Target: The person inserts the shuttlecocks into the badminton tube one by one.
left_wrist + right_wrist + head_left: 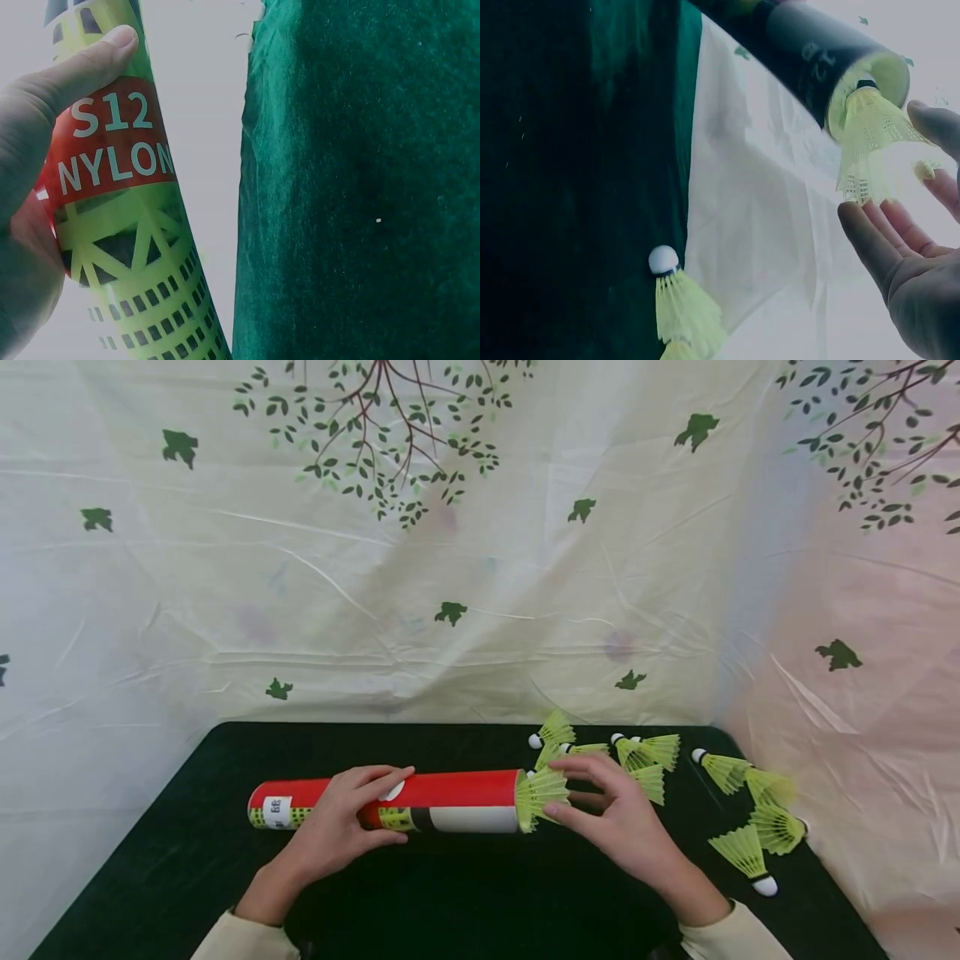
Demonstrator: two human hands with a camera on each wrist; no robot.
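My left hand (345, 814) grips a long red shuttlecock tube (465, 789) around its middle, holding it sideways. The left wrist view shows the thumb lying across the tube, above the printed letters "S12 NYLON". At the tube's right end, a yellow-green shuttlecock (874, 139) sits partly inside the open mouth, cork end first, with its skirt sticking out. My right hand (626, 818) holds the rim of that skirt between thumb and fingertips. Just beyond the right hand lie several loose yellow shuttlecocks (660, 752) with white heads.
More shuttlecocks (742, 852) lie along the right side of the dark green table (480, 893), some nested together. One shuttlecock (686, 300) shows near the table edge in the right wrist view. A pale curtain (480, 568) printed with leaves hangs behind the table.
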